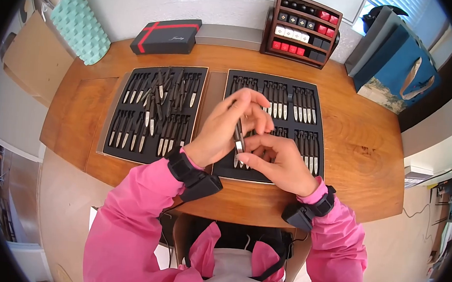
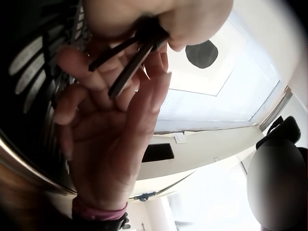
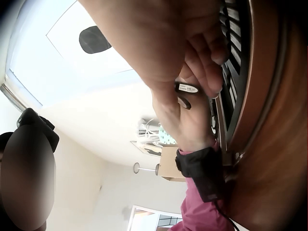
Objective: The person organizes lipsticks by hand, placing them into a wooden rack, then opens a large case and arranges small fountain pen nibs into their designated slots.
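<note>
Two slim dark sticks (image 2: 130, 72), one showing a pale printed tip (image 3: 187, 88), are between my hands over the right foam tray (image 1: 317, 147). My left hand (image 1: 227, 117) curls its fingers around their dark ends, which lie across its palm in the left wrist view. My right hand (image 1: 279, 163) pinches them between thumb and fingers from the other side. Like sticks with pale rounded tips (image 1: 304, 115) stand in rows in the right tray. Part of its middle is hidden under my hands.
To the left, another foam tray (image 1: 154, 160) holds rows of such sticks, with a loose pile (image 1: 161, 92) across them. Behind are a dark box with red ribbon (image 1: 168, 36) and a wooden rack (image 1: 302, 31) of small cubes. A blue gift bag (image 1: 396, 64) stands at the right.
</note>
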`<state>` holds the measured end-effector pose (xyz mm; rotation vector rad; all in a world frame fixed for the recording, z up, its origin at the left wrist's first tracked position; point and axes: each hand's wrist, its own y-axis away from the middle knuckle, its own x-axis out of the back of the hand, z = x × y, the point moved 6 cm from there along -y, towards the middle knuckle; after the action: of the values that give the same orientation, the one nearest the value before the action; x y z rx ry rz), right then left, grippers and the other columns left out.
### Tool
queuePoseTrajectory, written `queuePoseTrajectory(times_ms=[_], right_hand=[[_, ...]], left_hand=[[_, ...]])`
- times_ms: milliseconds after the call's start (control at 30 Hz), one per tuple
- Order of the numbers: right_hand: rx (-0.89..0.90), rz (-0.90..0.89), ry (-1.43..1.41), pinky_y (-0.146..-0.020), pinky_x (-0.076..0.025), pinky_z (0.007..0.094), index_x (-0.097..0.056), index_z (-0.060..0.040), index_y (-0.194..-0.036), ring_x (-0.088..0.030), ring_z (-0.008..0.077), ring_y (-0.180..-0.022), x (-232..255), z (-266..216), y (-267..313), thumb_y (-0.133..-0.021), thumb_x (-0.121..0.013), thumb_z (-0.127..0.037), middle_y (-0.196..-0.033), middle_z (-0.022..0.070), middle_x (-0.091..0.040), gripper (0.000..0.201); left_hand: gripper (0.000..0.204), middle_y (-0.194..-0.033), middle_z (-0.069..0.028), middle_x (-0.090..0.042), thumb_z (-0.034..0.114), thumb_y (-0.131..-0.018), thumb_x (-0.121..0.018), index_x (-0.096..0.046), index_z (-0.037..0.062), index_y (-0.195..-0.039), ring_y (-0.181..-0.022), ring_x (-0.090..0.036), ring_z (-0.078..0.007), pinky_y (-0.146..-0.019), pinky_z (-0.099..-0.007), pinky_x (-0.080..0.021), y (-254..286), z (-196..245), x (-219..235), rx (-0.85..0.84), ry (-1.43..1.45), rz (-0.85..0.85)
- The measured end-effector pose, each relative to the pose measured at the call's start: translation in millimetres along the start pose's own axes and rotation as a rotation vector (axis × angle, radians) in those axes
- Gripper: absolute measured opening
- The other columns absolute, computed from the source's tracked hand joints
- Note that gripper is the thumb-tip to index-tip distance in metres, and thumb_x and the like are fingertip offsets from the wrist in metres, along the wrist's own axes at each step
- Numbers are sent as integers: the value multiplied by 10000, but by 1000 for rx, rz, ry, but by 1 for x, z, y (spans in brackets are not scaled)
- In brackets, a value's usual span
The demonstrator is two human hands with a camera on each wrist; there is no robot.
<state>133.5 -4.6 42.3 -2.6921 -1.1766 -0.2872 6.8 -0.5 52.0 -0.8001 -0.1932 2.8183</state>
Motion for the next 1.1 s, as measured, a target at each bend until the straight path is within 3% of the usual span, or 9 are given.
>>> queuePoseTrajectory(times_ms=[133,300,433,467,600,767,867,1000,1100], right_hand=[[-21,13,-156,-530,-445,217,-701,-11,-1023,-610,58,-667,-2,6,-1,-952,-731,-208,-792,-2,-669,212],[-287,-127,-239,-430,-405,215,-668,-6,-940,-595,58,-574,-2,9,1,-987,-687,-178,-720,26,-649,179],[-200,-38,-279,-431,-406,215,-663,6,-953,-570,55,-530,0,14,1,-992,-679,-168,-681,21,-633,179],[-174,26,-303,-432,-408,213,-665,9,-951,-570,53,-533,5,11,0,-994,-675,-164,-681,18,-631,179],[-165,74,-301,-442,-418,205,-678,20,-957,-576,43,-561,16,10,1,-997,-666,-155,-699,2,-635,180],[-192,133,-304,-485,-431,216,-694,13,-922,-566,45,-572,14,12,0,-996,-671,-190,-688,-5,-633,217],[-23,228,-85,-546,-409,262,-716,-23,-864,-542,78,-605,23,17,-1,-958,-712,-212,-746,14,-656,212],[72,225,140,-570,-411,278,-731,-49,-886,-551,117,-679,23,-4,5,-936,-729,-198,-796,35,-660,157],[163,92,224,-730,-464,281,-765,-60,-1052,-553,149,-788,15,-12,5,-926,-713,-139,-887,58,-676,157]], left_hand=[[466,-823,-97,-623,420,-1121,-290,-537,24,-1120,-994,-620,-223,-925,-369,-506,0,-9,-2,28,-52,-52],[480,-918,-93,-637,440,-1113,-322,-555,21,-1130,-1013,-614,-199,-937,-347,-487,1,-11,-4,-7,-295,-121],[362,-1005,-81,-639,360,-1094,-448,-581,30,-1158,-1032,-595,-161,-941,-319,-465,2,4,-6,-25,-507,-35],[236,-968,-48,-641,227,-1025,-615,-607,30,-1154,-958,-602,-118,-866,-289,-491,2,12,-2,-29,-592,26],[257,-853,-6,-669,86,-883,-784,-659,19,-1097,-763,-621,-67,-667,-224,-510,2,21,14,103,-604,-3],[215,-854,-31,-691,59,-865,-788,-681,15,-1046,-774,-649,-78,-693,-233,-531,0,45,27,43,-646,81],[241,-855,-20,-678,40,-860,-782,-661,14,-1067,-745,-643,-85,-661,-232,-520,3,55,44,48,-719,113],[253,-761,-20,-669,65,-851,-805,-669,12,-1058,-665,-642,-87,-614,-228,-510,6,40,46,308,-765,22],[205,-736,-15,-668,68,-829,-826,-711,13,-989,-634,-637,-80,-581,-221,-491,7,34,49,367,-832,-10]])
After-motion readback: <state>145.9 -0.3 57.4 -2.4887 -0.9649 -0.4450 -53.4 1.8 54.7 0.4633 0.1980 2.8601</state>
